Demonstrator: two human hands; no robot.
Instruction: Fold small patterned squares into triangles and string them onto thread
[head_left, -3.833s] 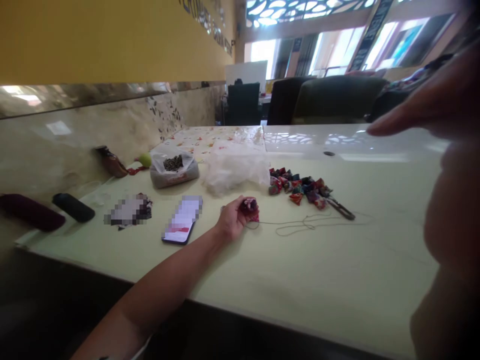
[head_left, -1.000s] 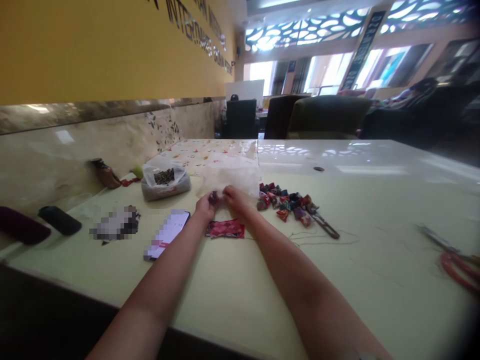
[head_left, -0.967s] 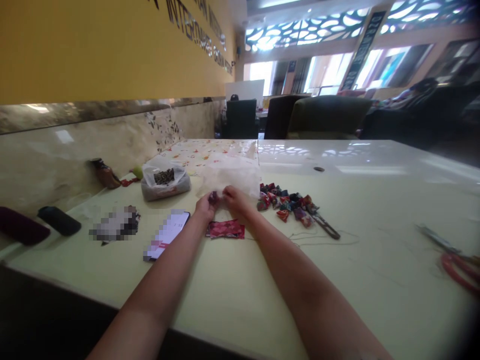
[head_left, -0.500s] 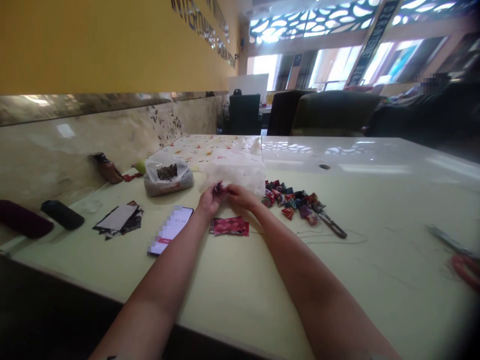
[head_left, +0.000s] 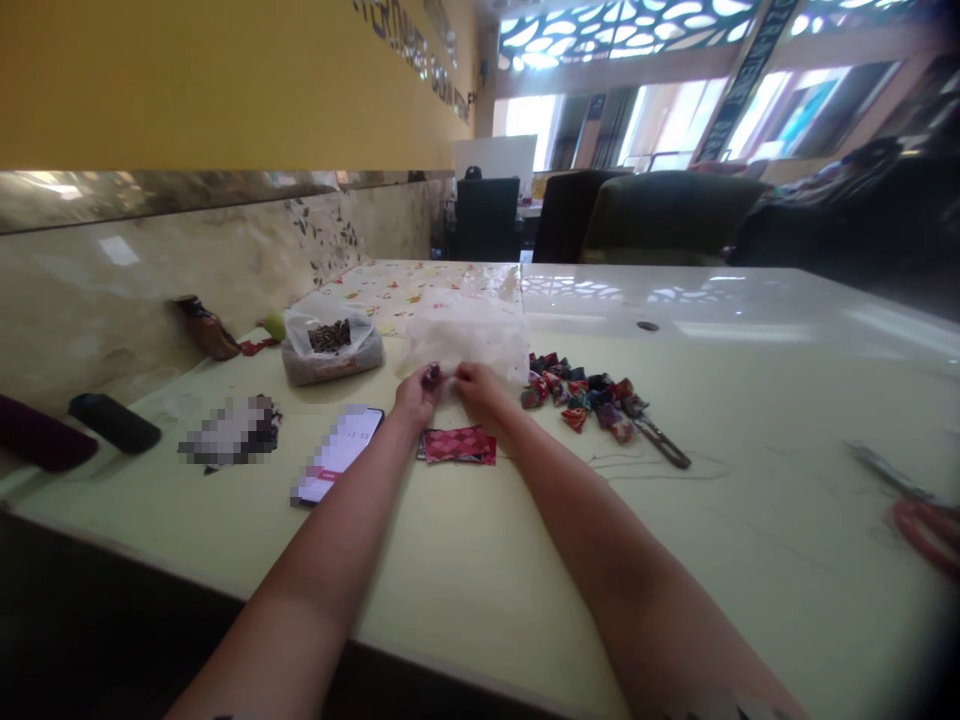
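Note:
My left hand is closed around a small dark patterned piece of fabric, held just above the table. Close by on the right, my right hand has its fingers pinched together; a pale wisp seems to be at them, too small to name. Behind both hands lies a translucent white plastic bag. Below them, between my forearms, rests a stack of red checked fabric pieces. To the right sits a heap of small colourful stuffed fabric pieces, with thread snips at its edge.
At left are a phone, a pile of flat pieces, a plastic bag of dark seed-like bits, a brown bottle and a dark cylinder. Red-handled scissors lie far right. Loose thread trails across the table.
My right hand has shifted slightly away from the left, widening the gap between them. My left hand still holds the fabric. The whole view has tilted a little.

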